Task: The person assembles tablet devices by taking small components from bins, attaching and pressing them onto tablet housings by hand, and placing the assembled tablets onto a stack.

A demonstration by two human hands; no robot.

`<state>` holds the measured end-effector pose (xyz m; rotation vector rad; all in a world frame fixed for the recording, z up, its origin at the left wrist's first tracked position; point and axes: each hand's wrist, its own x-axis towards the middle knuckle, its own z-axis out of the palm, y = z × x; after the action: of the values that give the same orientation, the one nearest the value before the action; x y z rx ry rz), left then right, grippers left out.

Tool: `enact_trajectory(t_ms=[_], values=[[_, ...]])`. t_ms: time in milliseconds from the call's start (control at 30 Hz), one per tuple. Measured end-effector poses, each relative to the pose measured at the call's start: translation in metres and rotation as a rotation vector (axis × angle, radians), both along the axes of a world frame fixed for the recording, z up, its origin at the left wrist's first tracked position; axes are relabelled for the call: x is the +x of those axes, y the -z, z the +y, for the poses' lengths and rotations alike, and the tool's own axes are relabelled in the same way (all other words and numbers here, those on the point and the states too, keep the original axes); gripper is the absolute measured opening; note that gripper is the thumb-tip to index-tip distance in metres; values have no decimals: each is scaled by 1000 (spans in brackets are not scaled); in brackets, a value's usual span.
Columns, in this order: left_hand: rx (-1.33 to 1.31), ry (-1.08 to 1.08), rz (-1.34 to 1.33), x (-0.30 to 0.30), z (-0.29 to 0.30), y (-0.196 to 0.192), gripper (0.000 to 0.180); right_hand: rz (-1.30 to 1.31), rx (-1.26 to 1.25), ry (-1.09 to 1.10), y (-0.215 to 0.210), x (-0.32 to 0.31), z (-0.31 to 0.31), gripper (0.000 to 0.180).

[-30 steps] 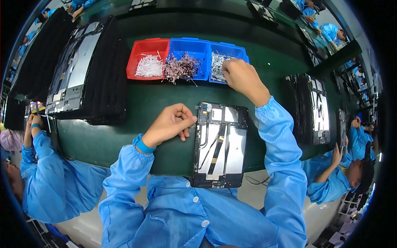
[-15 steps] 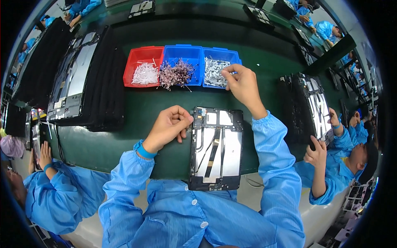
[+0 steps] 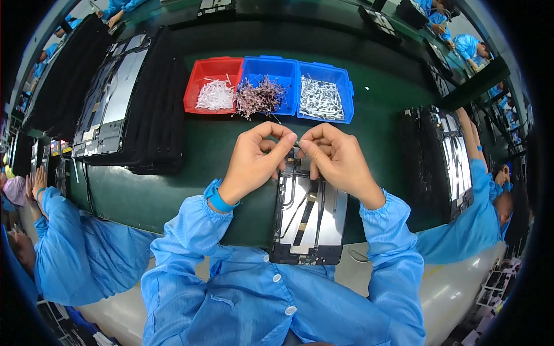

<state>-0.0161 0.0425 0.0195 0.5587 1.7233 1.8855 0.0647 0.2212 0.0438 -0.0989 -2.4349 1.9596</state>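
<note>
An opened tablet [image 3: 334, 219] lies in front of me, its silver inner plate, dark ribbon cables and black frame showing. Over its far end my left hand [image 3: 258, 154] and my right hand [image 3: 340, 158] meet, fingertips almost touching. Both hands pinch with thumb and forefinger. Whatever sits between the fingertips is too small to name, and the hands cover much of the tablet's top edge. Beyond them stand three joined bins: a red bin [image 3: 189, 92] of white strips, a blue bin [image 3: 291, 86] heaped with brownish small parts, and another blue bin [image 3: 346, 92] of black-and-white pieces.
On the left rises a stack of black trays with an opened tablet [image 3: 118, 95] on top. Another stack with an opened tablet [image 3: 453, 155] stands at the right. Co-workers in blue sit on both sides; a sleeve [image 3: 98, 248] is close on my left.
My right hand has come from the right blue bin to the tablet's far end. My left hand has moved right and away from me to meet it. The whole view has shifted slightly.
</note>
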Motion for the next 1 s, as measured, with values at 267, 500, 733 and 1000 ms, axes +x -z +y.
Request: enact_trajectory(t_ms=[267, 500, 733, 1000], values=[[74, 58, -262, 2, -9, -5, 21, 46, -139, 9, 5, 8, -5, 11], [-124, -638, 476, -45, -24, -10, 19, 501, 67, 191, 2, 11, -1, 6], [-710, -636, 1231, -38, -48, 17, 14, 220, -307, 340, 10, 47, 11, 9], [-474, 149, 155, 83, -49, 18, 61, 191, -287, 369, 65, 97, -12, 8]])
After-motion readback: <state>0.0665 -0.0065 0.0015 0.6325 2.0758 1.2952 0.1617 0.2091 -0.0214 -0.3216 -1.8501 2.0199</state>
